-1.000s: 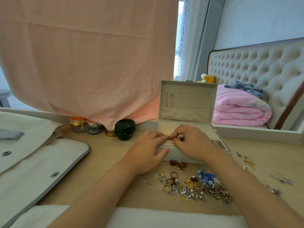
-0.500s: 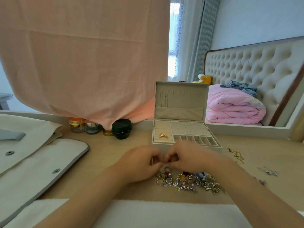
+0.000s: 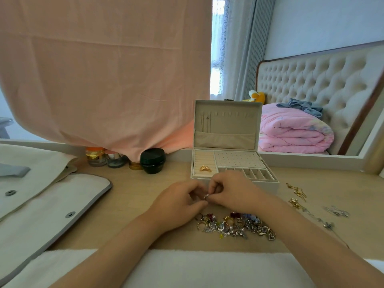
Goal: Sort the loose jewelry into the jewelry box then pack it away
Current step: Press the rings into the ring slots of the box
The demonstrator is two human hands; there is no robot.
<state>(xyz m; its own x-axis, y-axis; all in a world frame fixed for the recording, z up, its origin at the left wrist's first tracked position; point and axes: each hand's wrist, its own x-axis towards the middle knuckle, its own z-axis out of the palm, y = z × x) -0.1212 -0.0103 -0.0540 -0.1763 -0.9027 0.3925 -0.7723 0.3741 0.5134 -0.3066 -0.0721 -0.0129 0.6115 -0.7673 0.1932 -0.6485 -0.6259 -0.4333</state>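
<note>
Hands first: our left hand point(image 3: 178, 204) and right hand point(image 3: 232, 191) are bunched up together over the wooden tabletop point(image 3: 133, 200), fingertips meeting in the middle, and both are pinched onto one small silvery ring point(image 3: 206, 196) that sits right between them. It's tiny from up here, so we can't make out any detail on it beyond the metal glint. Just below our knuckles, toward us, lies the loose jewelry pile point(image 3: 234, 225), a tangle of rings, hoops, little hearts and coloured stones spread out on the wood. Off to the right side there are a few gold chain pieces point(image 3: 296, 193) and, further out, some silver bits point(image 3: 335, 212), well apart from the main heap. Right behind our hands stands the jewelry box point(image 3: 226, 129), cream coloured, lid propped upright with a pocket and a row of hooks inside it. In the tray, a gold ring point(image 3: 205, 168) is already tucked into the ring-roll section on the left, next to the dotted earring panel and the row of small compartments in front. Left of the box, at the back of the table, we've got a black jar point(image 3: 153, 160) and a couple of smaller cosmetic jars point(image 3: 95, 155) half hidden under a hanging pink cloth point(image 3: 104, 69). A cream fabric bag with snaps point(image 3: 41, 204) covers the left end of the table, and a white towel point(image 3: 197, 269) lies along the near edge under our forearms.
</note>
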